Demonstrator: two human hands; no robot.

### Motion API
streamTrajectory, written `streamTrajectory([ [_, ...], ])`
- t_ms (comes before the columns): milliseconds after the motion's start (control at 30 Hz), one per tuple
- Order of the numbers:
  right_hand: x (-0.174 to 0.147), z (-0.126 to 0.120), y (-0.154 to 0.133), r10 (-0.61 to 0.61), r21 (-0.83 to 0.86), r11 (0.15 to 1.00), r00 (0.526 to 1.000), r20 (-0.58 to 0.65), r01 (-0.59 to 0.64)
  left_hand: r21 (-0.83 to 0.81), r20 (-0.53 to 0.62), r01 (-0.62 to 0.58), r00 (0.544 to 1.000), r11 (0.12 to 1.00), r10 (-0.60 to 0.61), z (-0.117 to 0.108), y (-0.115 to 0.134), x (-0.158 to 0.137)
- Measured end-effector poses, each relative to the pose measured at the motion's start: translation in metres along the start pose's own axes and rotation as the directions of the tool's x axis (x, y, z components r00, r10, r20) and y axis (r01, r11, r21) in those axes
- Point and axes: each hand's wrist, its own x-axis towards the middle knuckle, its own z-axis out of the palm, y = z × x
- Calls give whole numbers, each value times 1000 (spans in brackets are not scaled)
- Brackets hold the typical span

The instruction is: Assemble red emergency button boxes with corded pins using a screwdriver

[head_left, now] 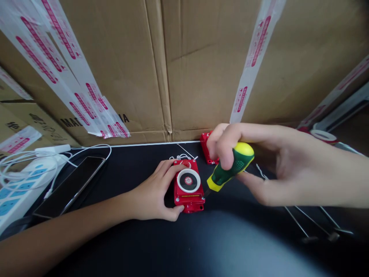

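A red box point(188, 198) with a white-ringed round dark window and corner screws lies on the black table. My left hand point(157, 188) grips it from the left, thumb at its lower edge and fingers over its upper part. In my right hand point(259, 161) is a green and yellow screwdriver point(235, 165), tilted down to the left. Its tip is at the box's lower right corner screw; whether it sits in the slot I cannot tell. Behind, a second red box point(205, 148) is partly hidden by my right fingers.
At left lie a white power strip point(21, 192), white cables point(17, 169) and a dark phone point(72, 184). Large taped cardboard boxes point(198, 88) stand along the back. Several thin metal rods with small heads point(311, 221) lie at right, partly under my right forearm.
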Motion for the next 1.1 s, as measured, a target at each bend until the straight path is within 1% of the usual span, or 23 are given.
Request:
streamTrajectory([
  [67,1,0,-1,27,15,1000,999,24,-28,-7,0,0,1000,1000,0,0,0,0],
  [133,1,2,-2,65,17,998,998,19,-65,-5,1,-3,1000,1000,3,-1,1,1],
  [267,2,10,-2,187,-54,980,979,-83,-192,11,8,-10,1000,1000,10,-1,2,1],
  [333,4,14,-2,208,-102,970,971,-120,-221,12,9,-6,1000,1000,6,-1,2,0],
  [433,4,14,-3,186,-128,971,973,-136,-204,6,7,4,1000,1000,-4,0,1,0],
  [500,3,10,-4,151,-113,980,980,-133,-167,4,6,5,1000,1000,-5,0,1,0],
  [567,1,6,-5,102,-62,992,990,-98,-108,3,6,4,1000,1000,-4,-1,1,0],
  [667,-2,0,-6,45,62,997,999,-5,-45,2,3,-1,1000,1000,1,-1,1,1],
  [733,-3,-2,-7,39,106,993,999,30,-42,-3,0,-2,1000,1000,2,-1,2,1],
  [800,-3,-2,-8,46,93,994,998,44,-50,-13,1,-2,1000,1000,3,-1,2,1],
  [867,-2,-2,-8,49,60,997,998,35,-51,-19,-1,-5,1000,1000,5,-1,1,1],
  [933,-2,-3,-8,47,52,998,999,-4,-47,-15,-1,-2,1000,1000,2,-1,1,1],
  [1033,-2,-5,-8,53,79,996,994,-92,-46,-10,-2,2,1000,1000,-2,-2,2,1],
  [1100,-2,-6,-8,73,102,993,991,-114,-62,-9,-2,2,1000,1000,-2,-2,3,1],
])
